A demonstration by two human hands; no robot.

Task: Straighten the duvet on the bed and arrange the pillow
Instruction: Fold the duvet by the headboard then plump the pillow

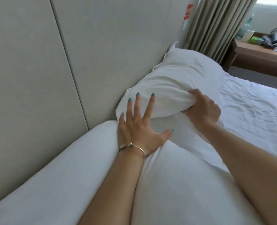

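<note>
A white pillow [180, 75] lies against the padded headboard at the far side of the bed. My right hand [202, 109] grips its near corner, the cloth bunched in the fist. My left hand [139, 125], fingers spread, presses flat where that pillow meets a second white pillow [69, 176] that fills the near foreground under both forearms. The white duvet [256, 108] lies wrinkled on the bed to the right.
A grey padded headboard [53, 62] runs along the left. Beige curtains [219, 26] hang behind the bed's far corner. A wooden desk [261, 57] with a bag and small items stands at the upper right, with grey floor beside it.
</note>
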